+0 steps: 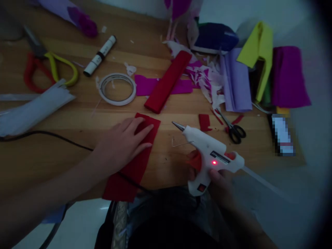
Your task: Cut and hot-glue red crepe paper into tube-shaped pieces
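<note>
My left hand (121,141) lies flat with fingers spread on a strip of red felt or crepe-like material (129,173), whose near end hangs over the table edge. A black cord (64,140) crosses over the strip and passes by my left wrist. My right hand (218,178) is wrapped round the grip of a white hot glue gun (204,148). Its red light glows, its metal nozzle points left toward the strip, and a clear glue stick (261,181) sticks out at the back. A folded red piece (168,81) rests beyond, across a magenta strip (146,85).
A tape roll (102,93), a marker (100,57), large scissors (52,69) and a bundle of glue sticks (33,112) lie on the left. Small black scissors (236,134), folded lilac material (237,81), yellow material (259,52), scraps and a pixelated item (282,135) sit on the right.
</note>
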A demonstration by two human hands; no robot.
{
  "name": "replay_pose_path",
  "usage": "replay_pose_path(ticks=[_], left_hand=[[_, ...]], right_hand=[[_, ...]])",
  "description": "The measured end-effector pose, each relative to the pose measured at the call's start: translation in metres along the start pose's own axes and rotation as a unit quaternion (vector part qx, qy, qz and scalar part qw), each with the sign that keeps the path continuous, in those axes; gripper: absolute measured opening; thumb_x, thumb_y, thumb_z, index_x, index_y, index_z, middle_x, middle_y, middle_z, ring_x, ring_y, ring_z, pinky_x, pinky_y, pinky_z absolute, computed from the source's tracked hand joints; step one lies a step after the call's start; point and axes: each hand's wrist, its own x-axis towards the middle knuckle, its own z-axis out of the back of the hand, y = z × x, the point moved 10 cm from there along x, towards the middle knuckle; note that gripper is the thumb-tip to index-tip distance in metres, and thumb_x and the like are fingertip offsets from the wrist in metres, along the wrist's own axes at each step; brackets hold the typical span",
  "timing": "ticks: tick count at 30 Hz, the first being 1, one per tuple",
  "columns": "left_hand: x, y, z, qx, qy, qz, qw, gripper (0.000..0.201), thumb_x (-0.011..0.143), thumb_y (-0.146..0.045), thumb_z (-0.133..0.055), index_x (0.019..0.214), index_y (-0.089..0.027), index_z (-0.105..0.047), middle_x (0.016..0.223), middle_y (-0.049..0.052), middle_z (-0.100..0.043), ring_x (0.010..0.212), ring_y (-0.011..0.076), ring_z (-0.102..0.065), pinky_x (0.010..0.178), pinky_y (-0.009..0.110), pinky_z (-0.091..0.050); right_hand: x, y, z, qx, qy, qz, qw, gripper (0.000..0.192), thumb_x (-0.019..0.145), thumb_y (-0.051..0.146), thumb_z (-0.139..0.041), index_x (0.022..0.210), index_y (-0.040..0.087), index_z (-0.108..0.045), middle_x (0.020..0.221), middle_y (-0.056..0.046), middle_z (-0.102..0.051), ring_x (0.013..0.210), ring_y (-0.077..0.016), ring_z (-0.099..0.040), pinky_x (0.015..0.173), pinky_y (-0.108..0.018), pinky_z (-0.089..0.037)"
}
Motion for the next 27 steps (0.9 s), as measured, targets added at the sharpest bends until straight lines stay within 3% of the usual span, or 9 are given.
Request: replay_pose_path(ticks=[7, 10, 12, 13, 15, 19, 22, 25, 27], left_hand=[[0.003, 0.012, 0.004, -0.062, 0.006, 0.046, 0.997, 0.045, 0.095, -0.034, -0.041, 0.137, -0.020, -0.048, 0.142, 0.011, -0.042, 0.124, 0.0403, -0.041, 0.104, 0.056, -0.034], [-0.001, -0.012, 0.028, -0.033, -0.029, 0.024, 0.999, 0.043, 0.095, -0.030, -0.043, 0.133, -0.012, -0.051, 0.136, 0.019, -0.045, 0.116, 0.0397, -0.048, 0.094, 0.056, -0.042], [-0.003, -0.048, 0.036, -0.109, 0.003, -0.048, 0.993, 0.035, 0.094, -0.028, -0.045, 0.125, -0.016, -0.055, 0.125, 0.015, -0.055, 0.108, 0.0298, -0.054, 0.088, 0.045, -0.049], [-0.004, -0.065, 0.041, -0.181, 0.014, -0.072, 0.981, 0.031, 0.094, -0.031, -0.044, 0.120, -0.019, -0.057, 0.117, 0.012, -0.060, 0.103, 0.0257, -0.057, 0.083, 0.038, -0.052], [-0.005, -0.097, 0.030, -0.323, 0.122, -0.076, 0.935, 0.027, 0.095, -0.036, -0.043, 0.114, -0.023, -0.058, 0.112, 0.007, -0.064, 0.099, 0.0193, -0.060, 0.081, 0.029, -0.053], [-0.002, -0.126, 0.012, -0.493, 0.197, -0.012, 0.847, 0.028, 0.093, -0.044, -0.048, 0.110, -0.023, -0.058, 0.105, 0.005, -0.067, 0.093, 0.0161, -0.063, 0.082, 0.028, -0.053], [0.000, -0.123, 0.001, -0.527, 0.190, 0.035, 0.827, 0.023, 0.095, -0.040, -0.046, 0.103, -0.022, -0.057, 0.097, 0.004, -0.067, 0.089, 0.0164, -0.062, 0.075, 0.028, -0.053], [0.000, -0.117, -0.004, -0.510, 0.191, 0.064, 0.836, 0.022, 0.095, -0.039, -0.044, 0.095, -0.019, -0.054, 0.089, 0.005, -0.065, 0.082, 0.0168, -0.061, 0.070, 0.028, -0.052], [0.000, -0.116, -0.007, -0.493, 0.205, 0.073, 0.842, 0.023, 0.095, -0.040, -0.043, 0.090, -0.019, -0.053, 0.084, 0.003, -0.063, 0.076, 0.0159, -0.060, 0.066, 0.027, -0.051]], right_hand=[[-0.003, 0.036, -0.018, 0.114, 0.062, 0.077, 0.989, 0.043, 0.092, 0.055, -0.041, 0.083, 0.019, -0.062, 0.068, -0.004, -0.060, 0.062, -0.0167, -0.059, 0.055, -0.029, -0.051], [-0.004, 0.047, -0.020, 0.133, 0.056, 0.099, 0.985, 0.040, 0.093, 0.053, -0.042, 0.083, 0.019, -0.062, 0.072, -0.004, -0.061, 0.062, -0.0149, -0.058, 0.054, -0.027, -0.050], [-0.006, 0.051, -0.021, 0.128, 0.051, 0.104, 0.985, 0.037, 0.093, 0.051, -0.044, 0.085, 0.020, -0.062, 0.076, -0.004, -0.062, 0.066, -0.0153, -0.060, 0.059, -0.028, -0.052], [-0.007, 0.053, -0.022, 0.122, 0.047, 0.107, 0.986, 0.034, 0.093, 0.049, -0.045, 0.087, 0.021, -0.063, 0.077, -0.004, -0.063, 0.069, -0.0158, -0.061, 0.062, -0.029, -0.054], [-0.010, 0.057, -0.022, 0.110, 0.034, 0.120, 0.986, 0.030, 0.093, 0.047, -0.046, 0.093, 0.023, -0.064, 0.080, -0.004, -0.065, 0.076, -0.0168, -0.064, 0.068, -0.029, -0.055], [-0.013, 0.061, -0.016, 0.052, 0.002, 0.137, 0.989, 0.026, 0.093, 0.044, -0.050, 0.102, 0.027, -0.067, 0.085, -0.002, -0.068, 0.083, -0.0174, -0.066, 0.074, -0.029, -0.056], [-0.016, 0.060, 0.005, 0.007, -0.045, 0.157, 0.987, 0.034, 0.088, 0.050, -0.056, 0.112, 0.028, -0.066, 0.096, -0.004, -0.068, 0.088, -0.0196, -0.065, 0.080, -0.033, -0.055], [-0.033, 0.055, 0.057, 0.025, -0.199, 0.205, 0.958, 0.050, 0.081, 0.052, -0.065, 0.125, 0.030, -0.058, 0.095, -0.003, -0.064, 0.078, -0.0177, -0.063, 0.068, -0.031, -0.055], [-0.053, 0.045, 0.090, 0.013, -0.305, 0.220, 0.927, 0.044, 0.078, 0.042, -0.072, 0.118, 0.032, -0.058, 0.086, 0.000, -0.063, 0.067, -0.0148, -0.060, 0.057, -0.027, -0.052]])
